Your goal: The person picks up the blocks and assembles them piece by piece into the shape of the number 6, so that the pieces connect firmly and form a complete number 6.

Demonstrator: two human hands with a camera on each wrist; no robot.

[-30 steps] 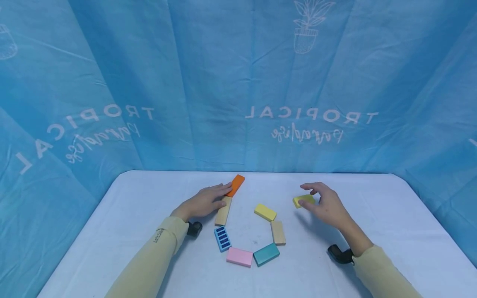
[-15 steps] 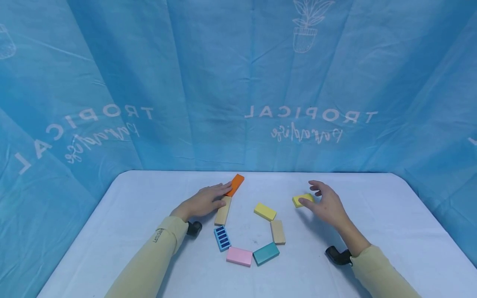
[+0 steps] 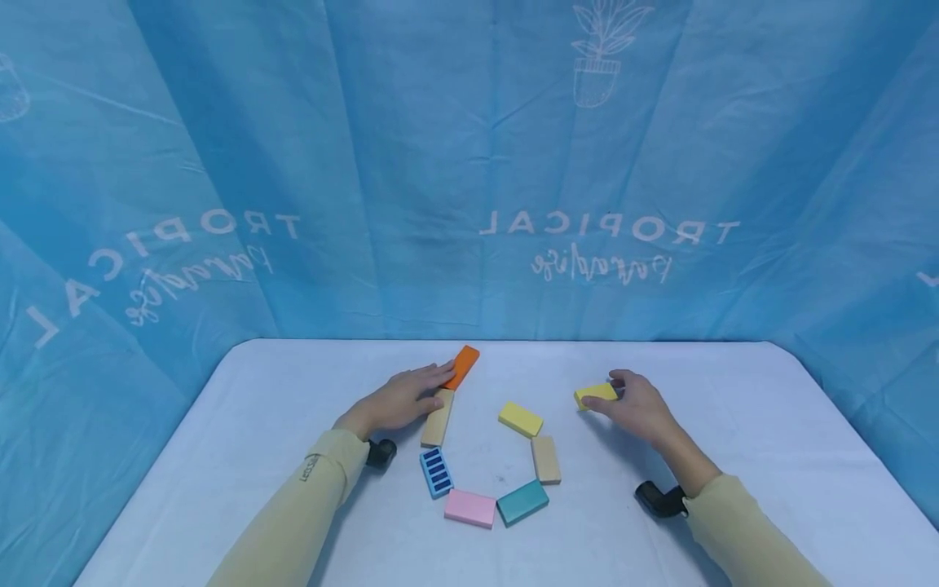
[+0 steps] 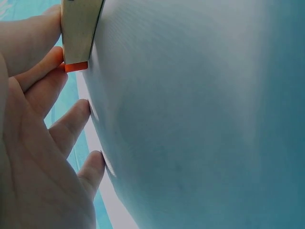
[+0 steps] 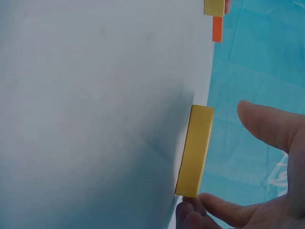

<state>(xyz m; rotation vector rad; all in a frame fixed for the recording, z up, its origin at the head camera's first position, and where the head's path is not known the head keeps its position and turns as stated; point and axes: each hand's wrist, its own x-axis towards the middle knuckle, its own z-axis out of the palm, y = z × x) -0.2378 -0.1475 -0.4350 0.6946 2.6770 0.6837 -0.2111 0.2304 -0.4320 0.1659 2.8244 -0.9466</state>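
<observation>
In the head view, my left hand [image 3: 403, 397] lies with fingers stretched out, fingertips on the orange block [image 3: 463, 366] and thumb at the plain wooden block [image 3: 438, 419]. The left wrist view shows that wooden block [image 4: 80, 33] beside the thumb, with a bit of orange beyond it. My right hand [image 3: 641, 406] is around a yellow block [image 3: 596, 395] at the right. In the right wrist view, fingertips touch one end of this yellow block [image 5: 195, 150], while the thumb [image 5: 264, 124] stands apart from it.
A blue block with dark bars [image 3: 436, 473], a pink block [image 3: 470, 509], a teal block [image 3: 522, 502], a second wooden block [image 3: 546, 460] and another yellow block [image 3: 520, 419] curve across the white table [image 3: 293, 383]. A blue printed curtain [image 3: 411, 163] hangs behind.
My right hand's fingers have drawn in toward the far side and right end of the yellow block, with the hand slightly lower. The left hand has stayed still.
</observation>
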